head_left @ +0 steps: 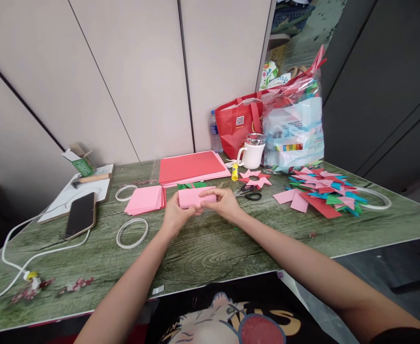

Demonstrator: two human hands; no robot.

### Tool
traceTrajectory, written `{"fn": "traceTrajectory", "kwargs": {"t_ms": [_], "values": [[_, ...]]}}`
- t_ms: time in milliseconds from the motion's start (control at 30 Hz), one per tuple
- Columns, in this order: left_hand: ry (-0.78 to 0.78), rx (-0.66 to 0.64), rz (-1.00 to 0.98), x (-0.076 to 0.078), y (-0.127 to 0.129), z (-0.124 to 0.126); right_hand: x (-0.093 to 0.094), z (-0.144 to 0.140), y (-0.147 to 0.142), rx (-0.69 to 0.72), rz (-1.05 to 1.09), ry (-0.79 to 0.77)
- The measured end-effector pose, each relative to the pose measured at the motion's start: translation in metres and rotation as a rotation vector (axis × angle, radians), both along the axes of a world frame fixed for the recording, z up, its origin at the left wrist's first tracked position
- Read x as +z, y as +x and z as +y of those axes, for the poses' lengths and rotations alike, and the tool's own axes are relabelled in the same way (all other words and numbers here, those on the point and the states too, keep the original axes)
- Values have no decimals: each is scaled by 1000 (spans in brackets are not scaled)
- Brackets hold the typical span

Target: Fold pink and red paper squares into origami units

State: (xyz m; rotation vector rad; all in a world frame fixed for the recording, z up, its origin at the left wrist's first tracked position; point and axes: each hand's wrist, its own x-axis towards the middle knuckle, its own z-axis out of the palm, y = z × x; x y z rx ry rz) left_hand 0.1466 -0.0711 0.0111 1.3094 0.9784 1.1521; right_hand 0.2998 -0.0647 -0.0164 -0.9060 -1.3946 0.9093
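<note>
Both my hands hold a folded pink paper (194,197) flat on the green wood-grain table (210,253). My left hand (176,215) grips its left end from below. My right hand (221,201) presses fingers along its top and right edge. A stack of pink square sheets (145,198) lies just left of my hands. Green paper pieces (191,185) peek out behind the folded paper.
Large red sheets (191,167), a yellow glue stick (234,172), pink paper stars (255,178), scissors (250,193), a white mug (252,152) and red bag (236,123) sit behind. Folded colourful pieces (320,188) pile at right. Phone (80,215), cable and two white rings (132,232) lie left.
</note>
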Motion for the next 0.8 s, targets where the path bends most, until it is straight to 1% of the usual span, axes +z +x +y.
{"fn": "traceTrajectory", "kwargs": {"t_ms": [67, 233, 433, 533, 633, 700, 800], "values": [[-23, -48, -36, 2, -1, 0, 1, 1, 2, -1, 5, 5], [-36, -217, -71, 10, -5, -1, 6, 3, 8, -31, -27, 23], [-79, -443, -162, 18, -13, -2, 8, 4, 12, -55, -9, -7], [-80, -510, -179, 20, -15, -2, 9, 6, 14, -79, 11, -16], [-49, -495, -144, 18, -14, -2, 9, 7, 14, -82, 12, -7], [-37, -428, -102, 14, -13, -1, 7, 7, 13, -57, -14, 22], [-59, -335, -59, 8, -12, 2, 3, 5, 11, -29, -94, 94]]}}
